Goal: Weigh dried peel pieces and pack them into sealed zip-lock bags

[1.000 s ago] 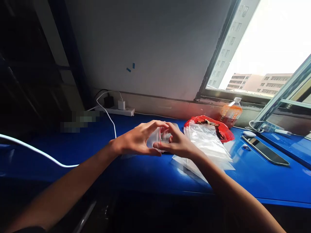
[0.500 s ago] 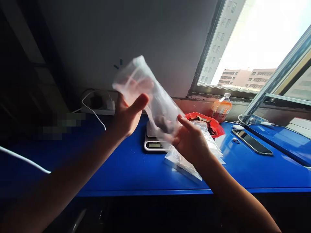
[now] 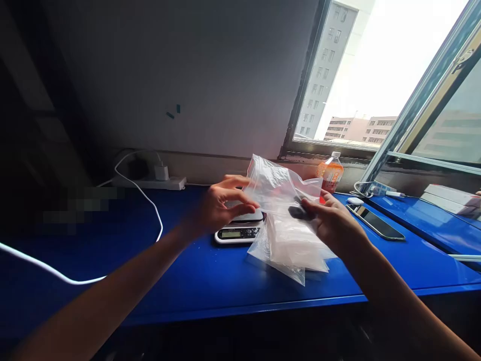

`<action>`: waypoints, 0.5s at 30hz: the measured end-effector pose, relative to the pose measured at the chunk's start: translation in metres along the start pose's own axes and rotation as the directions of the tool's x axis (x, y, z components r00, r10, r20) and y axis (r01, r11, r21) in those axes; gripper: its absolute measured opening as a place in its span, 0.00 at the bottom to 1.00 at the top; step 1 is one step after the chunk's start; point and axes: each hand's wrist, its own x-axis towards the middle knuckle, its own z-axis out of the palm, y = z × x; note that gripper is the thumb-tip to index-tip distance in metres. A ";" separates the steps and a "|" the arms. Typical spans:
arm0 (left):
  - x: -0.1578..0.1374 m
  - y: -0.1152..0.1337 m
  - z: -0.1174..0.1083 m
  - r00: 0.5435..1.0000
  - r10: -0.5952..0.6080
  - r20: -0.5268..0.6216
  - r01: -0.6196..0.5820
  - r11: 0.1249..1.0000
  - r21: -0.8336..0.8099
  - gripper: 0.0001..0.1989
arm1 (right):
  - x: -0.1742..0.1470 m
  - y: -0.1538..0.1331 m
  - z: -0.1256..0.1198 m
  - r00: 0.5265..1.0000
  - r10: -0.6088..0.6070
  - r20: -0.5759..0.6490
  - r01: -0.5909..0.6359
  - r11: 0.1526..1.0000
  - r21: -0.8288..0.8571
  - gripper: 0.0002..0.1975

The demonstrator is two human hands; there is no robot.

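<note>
A clear plastic bag is stretched between my two hands, above the table. My right hand grips its right end, thumb on top. A dark shape shows through the plastic beside that thumb; I cannot tell what it is. At the bag's left edge, my left hand pinches with thumb and forefinger close together, somewhat blurred. A digital scale sits below the left hand, its plate partly covered from view. Below the right hand lies a pile of clear plastic bags.
An orange drink bottle stands by the window wall, with a bit of red bag before it. A phone lies on the blue table. White boxes are at right. A white cable runs from a power strip.
The bag has come down from a raised, slanted position to lie more level. My left hand has moved down and right, from behind the bag's upper end to its left edge.
</note>
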 end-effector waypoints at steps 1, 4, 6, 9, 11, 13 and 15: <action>-0.003 -0.001 0.002 0.999 0.043 0.031 -0.044 0.999 0.028 0.03 | 0.003 -0.005 -0.006 1.000 -0.018 -0.022 0.017 0.999 -0.037 0.27; -0.007 0.003 0.018 0.998 0.057 0.015 -0.058 0.988 0.144 0.07 | 0.011 -0.025 -0.029 0.986 -0.129 -0.106 0.107 0.975 -0.194 0.21; -0.003 0.009 0.037 1.000 -0.019 -0.017 0.023 0.973 0.231 0.14 | 0.018 -0.040 -0.049 0.934 -0.293 -0.203 0.219 0.922 -0.319 0.17; 0.014 0.014 0.074 0.977 -0.088 0.194 0.025 0.951 0.308 0.21 | 0.035 -0.062 -0.083 0.813 -0.480 -0.328 0.207 0.767 -0.608 0.18; 0.029 0.012 0.100 0.934 -0.121 0.336 0.011 0.950 0.312 0.26 | 0.050 -0.073 -0.102 0.809 -0.516 -0.282 0.145 0.640 -0.755 0.19; 0.042 0.008 0.123 0.884 -0.236 0.404 0.091 0.934 0.346 0.31 | 0.065 -0.082 -0.113 0.845 -0.508 -0.170 0.120 0.488 -0.864 0.19; 0.047 0.005 0.137 0.784 -0.359 0.506 0.165 0.907 0.388 0.35 | 0.080 -0.088 -0.116 0.880 -0.474 -0.039 0.113 0.288 -0.951 0.18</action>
